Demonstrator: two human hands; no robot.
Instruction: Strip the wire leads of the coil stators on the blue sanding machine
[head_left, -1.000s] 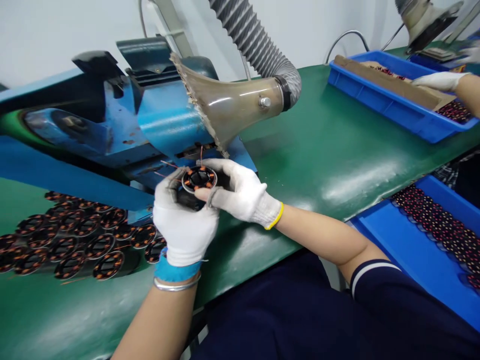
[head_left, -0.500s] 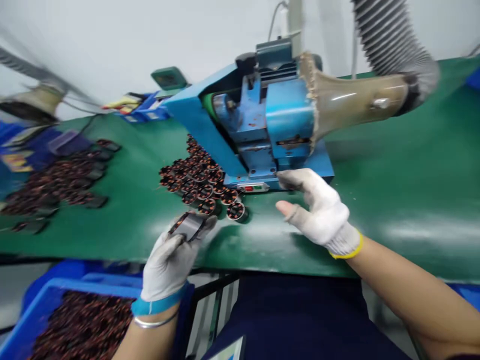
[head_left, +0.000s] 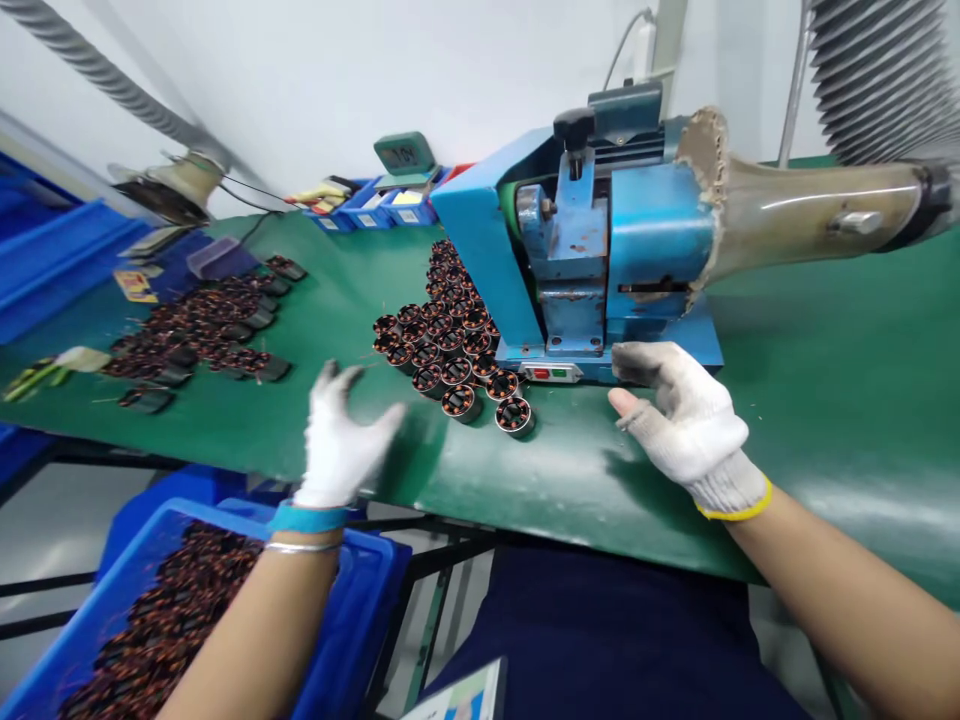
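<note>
My left hand (head_left: 341,440), in a white glove with a blue cuff, hangs above the near edge of the bench with fingers and thumb spread, holding nothing. To its right stand several round motor stators (head_left: 457,402) with copper windings in dark metal rings, grouped beside a blue belt grinding machine (head_left: 574,260). My right hand (head_left: 675,430), gloved in white with a yellow cuff, is by the machine's front right corner. Its fingers are curved and the thumb stands apart, with nothing between them. The bare thumb tip pokes out of the glove.
A blue crate (head_left: 161,540) full of wound parts sits below the bench at left. More dark wound parts (head_left: 187,330) lie heaped on the green bench (head_left: 825,430). Small blue bins (head_left: 367,212) stand by the wall, and a dust duct (head_left: 817,215) juts right from the machine.
My left hand has let go of the stator it held and moved left, its fingers spreading. My right hand keeps about the same pose near the machine. The view has turned left.
</note>
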